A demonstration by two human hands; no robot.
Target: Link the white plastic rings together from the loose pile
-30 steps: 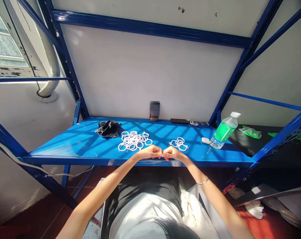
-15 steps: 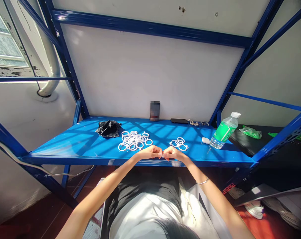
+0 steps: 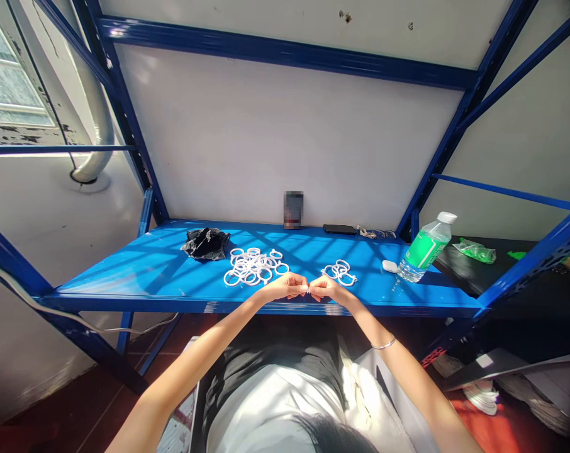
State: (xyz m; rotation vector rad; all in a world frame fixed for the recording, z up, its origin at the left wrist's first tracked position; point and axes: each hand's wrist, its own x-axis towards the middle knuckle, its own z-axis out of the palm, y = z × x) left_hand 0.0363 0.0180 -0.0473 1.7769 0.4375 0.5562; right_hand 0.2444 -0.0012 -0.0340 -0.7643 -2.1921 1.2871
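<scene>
My left hand [image 3: 289, 287] and my right hand [image 3: 323, 289] meet fingertip to fingertip over the front edge of the blue shelf [image 3: 162, 283]. Both are closed in a pinch. A tiny whitish bit shows between the fingertips, too small and too covered to name. Beyond my left hand lies a heap of white plastic rings [image 3: 254, 267], tangled and overlapping. Just past my right hand is a smaller cluster of white rings [image 3: 340, 272].
A crumpled black plastic bag [image 3: 206, 243] lies left of the heap. To the right stand a green-labelled water bottle [image 3: 425, 248] and a small white case [image 3: 389, 266]. A black phone [image 3: 339, 229] and a coiled cable [image 3: 372, 233] lie along the back. Blue posts frame the shelf.
My hands stay together at the shelf edge; the fingers have shifted slightly, with my left hand a touch higher. Both groups of rings look the same.
</scene>
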